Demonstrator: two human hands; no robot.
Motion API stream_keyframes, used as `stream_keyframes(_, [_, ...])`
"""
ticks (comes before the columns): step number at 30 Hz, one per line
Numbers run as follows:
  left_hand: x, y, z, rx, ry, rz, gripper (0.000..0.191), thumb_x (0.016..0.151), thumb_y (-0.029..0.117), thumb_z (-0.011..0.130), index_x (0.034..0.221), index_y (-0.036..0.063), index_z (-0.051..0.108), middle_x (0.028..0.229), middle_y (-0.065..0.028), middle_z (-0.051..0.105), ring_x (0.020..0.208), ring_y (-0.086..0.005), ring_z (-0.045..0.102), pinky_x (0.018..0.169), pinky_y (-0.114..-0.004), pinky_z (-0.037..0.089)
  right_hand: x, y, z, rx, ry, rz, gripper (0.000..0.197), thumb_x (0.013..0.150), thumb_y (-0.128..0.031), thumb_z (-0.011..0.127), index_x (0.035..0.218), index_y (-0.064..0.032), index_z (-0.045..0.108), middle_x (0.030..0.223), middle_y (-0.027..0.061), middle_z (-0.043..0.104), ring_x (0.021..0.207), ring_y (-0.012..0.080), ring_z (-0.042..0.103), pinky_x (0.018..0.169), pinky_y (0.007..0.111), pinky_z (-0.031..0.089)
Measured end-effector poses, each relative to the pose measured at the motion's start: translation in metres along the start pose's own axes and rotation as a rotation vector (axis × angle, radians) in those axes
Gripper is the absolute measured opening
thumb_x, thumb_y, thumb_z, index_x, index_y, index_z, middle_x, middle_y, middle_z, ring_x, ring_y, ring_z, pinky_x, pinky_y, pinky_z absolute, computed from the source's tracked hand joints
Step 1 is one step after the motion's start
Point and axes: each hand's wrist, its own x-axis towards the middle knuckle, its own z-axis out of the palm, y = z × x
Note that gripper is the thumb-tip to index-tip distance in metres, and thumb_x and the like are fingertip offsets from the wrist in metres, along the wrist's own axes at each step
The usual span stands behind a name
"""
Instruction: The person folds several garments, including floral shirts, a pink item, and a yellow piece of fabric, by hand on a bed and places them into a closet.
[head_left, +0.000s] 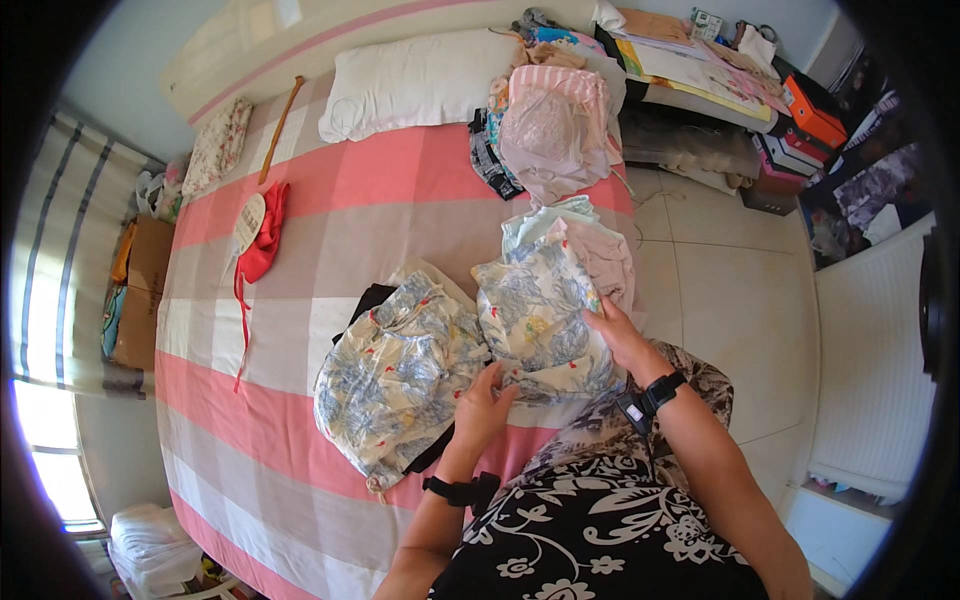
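Note:
A white garment with a blue leaf print (536, 315) lies folded on the bed close to me. My right hand (621, 334) grips its right edge between thumb and fingers. At its lower left corner is my left hand (484, 405), fingers slightly curled; whether it pinches the cloth cannot be told. A crumpled garment of matching print (390, 375) lies to the left, over black cloth (369, 306). Pale green (551, 217) and pink clothes (604, 259) lie just beyond the folded garment. Farther back is a pile with a pink lace garment (547, 127).
The checked bedspread (360, 240) carries a red cloth with ties (262, 247), a wooden stick (281, 131), a white pillow (412, 86) and a small floral pillow (217, 146). Shoe boxes (814, 112) stand at the back right. Cardboard boxes (146, 300) stand left of the bed.

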Motion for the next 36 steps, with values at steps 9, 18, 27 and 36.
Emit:
stream_keyframes(9, [-0.024,-0.008,-0.012,0.436,-0.439,0.01,0.045,0.083,0.049,0.063,0.113,0.0158,0.065,0.089,-0.0166,0.07,0.083,-0.0367,0.067,0.074,-0.047,0.052,-0.014,0.002,-0.013,-0.116,-0.043,0.102,0.04,0.089,-0.008,0.062,0.127,0.0008,0.051,0.105,0.0055,0.063,0.091,0.0137,0.059,0.084,0.029,0.049])
stream_keyframes(18, [0.064,0.136,-0.063,0.319,0.123,1.003,0.046,0.072,0.006,0.071,0.117,0.0106,0.062,0.102,-0.0086,0.065,0.092,-0.027,0.065,0.09,-0.044,0.046,-0.062,-0.088,0.028,-0.658,-0.37,-0.086,0.04,0.091,-0.018,0.066,0.126,-0.001,0.057,0.109,0.0034,0.066,0.097,0.0102,0.059,0.086,0.028,0.048])
stream_keyframes(27, [0.159,0.25,-0.157,0.549,0.114,1.021,0.027,0.071,0.003,0.071,0.097,0.0084,0.066,0.092,-0.0075,0.066,0.086,-0.0304,0.063,0.085,-0.043,0.047,-0.095,-0.275,0.01,-1.075,-0.246,-0.25,0.026,0.079,-0.013,0.073,0.101,0.0003,0.068,0.086,0.0042,0.071,0.078,0.005,0.059,0.072,0.025,0.049])
stream_keyframes(36, [0.134,0.317,-0.116,0.172,-0.316,1.078,0.051,0.071,0.017,0.076,0.119,0.0083,0.06,0.098,-0.0154,0.067,0.087,-0.0327,0.064,0.078,-0.039,0.051,-0.137,-0.371,0.027,-1.134,-0.48,-0.467,0.025,0.075,-0.011,0.077,0.095,0.0006,0.068,0.073,0.0038,0.067,0.069,0.0036,0.057,0.063,0.025,0.047])
